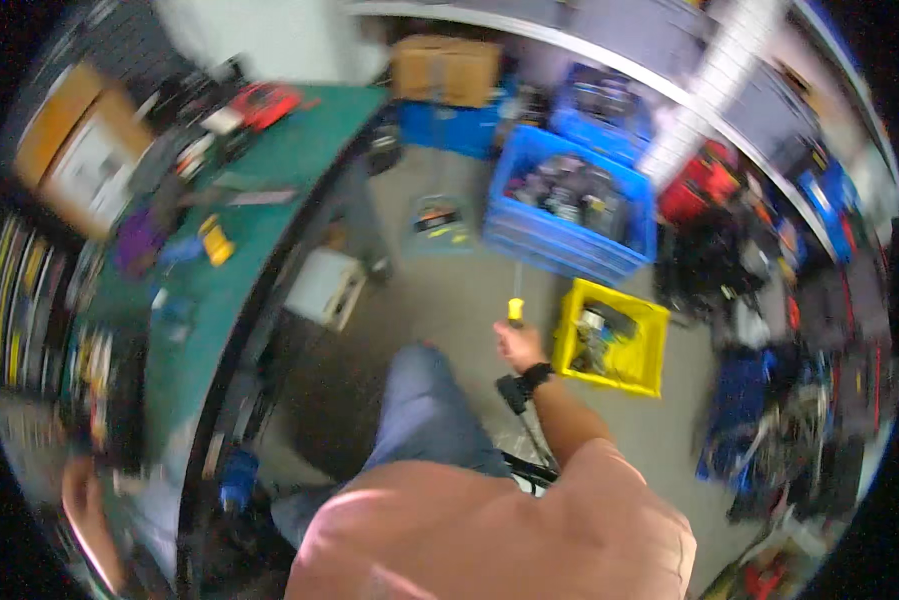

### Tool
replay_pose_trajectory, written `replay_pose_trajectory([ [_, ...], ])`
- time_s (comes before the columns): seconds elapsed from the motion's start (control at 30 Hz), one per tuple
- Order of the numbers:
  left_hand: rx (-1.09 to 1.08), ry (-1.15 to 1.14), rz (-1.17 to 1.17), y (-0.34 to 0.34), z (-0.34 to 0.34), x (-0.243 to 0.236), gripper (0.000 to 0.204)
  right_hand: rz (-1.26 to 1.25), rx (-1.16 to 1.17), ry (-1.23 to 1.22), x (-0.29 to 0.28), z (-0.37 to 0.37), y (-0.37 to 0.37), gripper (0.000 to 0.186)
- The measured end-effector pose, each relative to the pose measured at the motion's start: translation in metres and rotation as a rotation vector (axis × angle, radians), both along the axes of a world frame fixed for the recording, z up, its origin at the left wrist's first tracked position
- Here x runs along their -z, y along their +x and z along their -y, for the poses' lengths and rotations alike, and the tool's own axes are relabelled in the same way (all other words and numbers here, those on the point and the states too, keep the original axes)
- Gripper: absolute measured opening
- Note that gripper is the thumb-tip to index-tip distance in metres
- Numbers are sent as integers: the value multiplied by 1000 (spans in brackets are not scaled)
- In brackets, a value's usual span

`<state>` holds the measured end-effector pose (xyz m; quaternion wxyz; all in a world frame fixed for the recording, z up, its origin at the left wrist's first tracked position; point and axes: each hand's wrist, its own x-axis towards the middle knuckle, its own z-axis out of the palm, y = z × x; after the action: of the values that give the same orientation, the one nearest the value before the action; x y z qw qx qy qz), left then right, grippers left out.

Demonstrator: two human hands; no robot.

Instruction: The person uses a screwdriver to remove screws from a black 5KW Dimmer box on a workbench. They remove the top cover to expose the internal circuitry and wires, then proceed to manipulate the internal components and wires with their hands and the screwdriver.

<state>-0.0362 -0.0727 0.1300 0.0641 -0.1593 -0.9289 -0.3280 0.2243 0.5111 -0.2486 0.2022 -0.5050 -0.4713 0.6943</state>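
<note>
My right hand [519, 345] is closed around a yellow-handled screwdriver [515, 309], its long thin shaft pointing away from me. A black band and a black device circle that wrist. Just right of it sits a yellow crate [641, 358] with metal and dark parts; beyond is a blue crate [569, 250] full of dark parts. At the lower left edge, my left hand [81, 480] is blurred beside the green workbench [194, 360]; its fingers and anything in them cannot be made out.
The bench carries a cardboard box [59, 120], a red object [264, 105] and a yellow object [216, 238]. Under it is a pale box [319, 285]. A brown box [444, 70] and blue bin [599, 105] stand behind. Bags, dark gear and shelving [759, 110] line the right.
</note>
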Motion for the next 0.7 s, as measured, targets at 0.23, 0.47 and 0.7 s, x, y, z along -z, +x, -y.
replay_pose_trajectory([
  [0.23,-84,-114,-145,-16,2,-21,35,-88,-407,387,-146,63,-53,26],
  [0.47,-71,-288,-136,-38,34,-12,48,-225,-782,676,-221,152,-123,36],
  [0.7,-108,-358,-120,-94,52,25,60,-457,-977,676,-247,235,-197,30],
])
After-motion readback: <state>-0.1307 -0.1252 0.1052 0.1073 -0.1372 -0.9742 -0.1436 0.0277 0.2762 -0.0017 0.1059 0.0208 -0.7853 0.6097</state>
